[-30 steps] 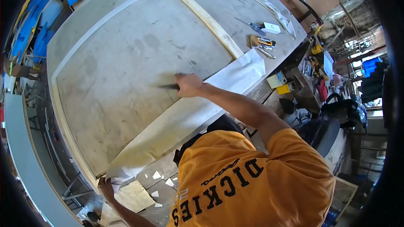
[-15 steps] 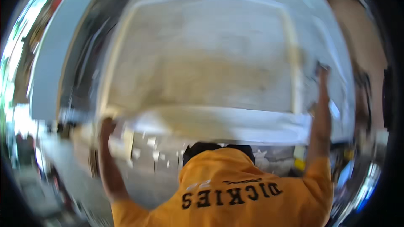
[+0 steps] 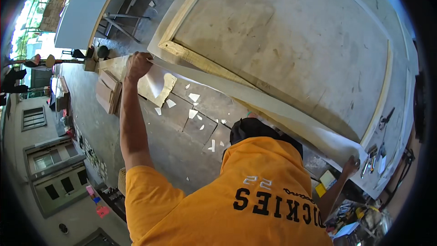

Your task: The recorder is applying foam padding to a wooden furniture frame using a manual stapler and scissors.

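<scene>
A wooden frame (image 3: 200,60) lies on a large pale grey surface (image 3: 291,41). Along its near side runs a long white sheet strip (image 3: 255,96), lifted and curling. My left hand (image 3: 139,65) is closed on the strip's left end, by the frame's corner. At the other end, my right hand (image 3: 350,166) pinches the strip's lower corner; its fingertips are partly hidden. Scissors (image 3: 387,116) lie on the surface beyond my right hand, beside several small metal tools (image 3: 371,160).
White scraps (image 3: 193,113) litter the floor below the strip. Stacked brown boards (image 3: 108,91) stand left of my left arm. A pale panel (image 3: 88,11) on metal legs (image 3: 120,23) is at the far left. Various tools (image 3: 359,218) crowd the lower right.
The view has turned and sharpened. My right hand has come from farther out on the surface, near a dark tool, to the strip's right end. My left hand stays at the left end.
</scene>
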